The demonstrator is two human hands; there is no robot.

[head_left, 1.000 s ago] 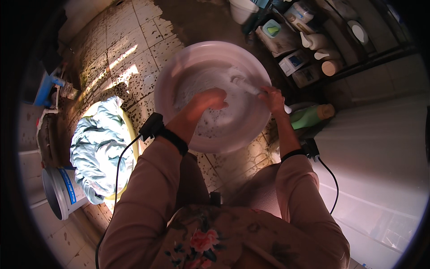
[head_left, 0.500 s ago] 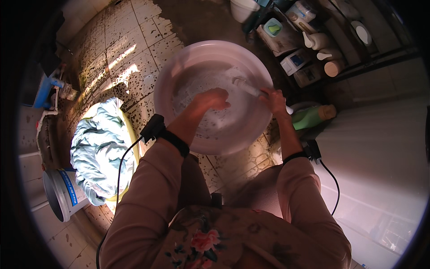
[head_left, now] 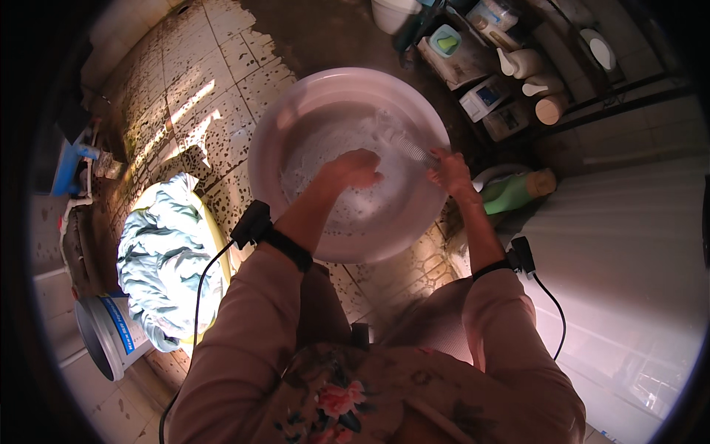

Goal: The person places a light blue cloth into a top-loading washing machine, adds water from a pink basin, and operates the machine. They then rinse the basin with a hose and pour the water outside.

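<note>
A large pale pink basin (head_left: 347, 250) holds cloudy, foamy water (head_left: 329, 140). Low over the middle of it is my left hand (head_left: 353, 169), back upward, with fingers curled under and the thumb at the near side; whatever the palm may hold is hidden. At the right rim, my right hand (head_left: 450, 174) is closed around a whitish ribbed hose (head_left: 409, 146). The hose slants up and left over the water, its far end blurring into the foam. Black straps with small devices and cables circle both my forearms.
Left of me, a yellow tub (head_left: 216, 229) is heaped with light blue and white cloth (head_left: 166, 259), beside a lidded white bucket (head_left: 111, 333). A green bottle (head_left: 510, 194) lies right of the basin by a white appliance (head_left: 621, 274). Bottles and boxes crowd a rack (head_left: 592, 111).
The hose has shifted slightly in my right hand, its ribbed part now nearer the rim. My left hand stays over the water, barely moved. The view has tilted a little.
</note>
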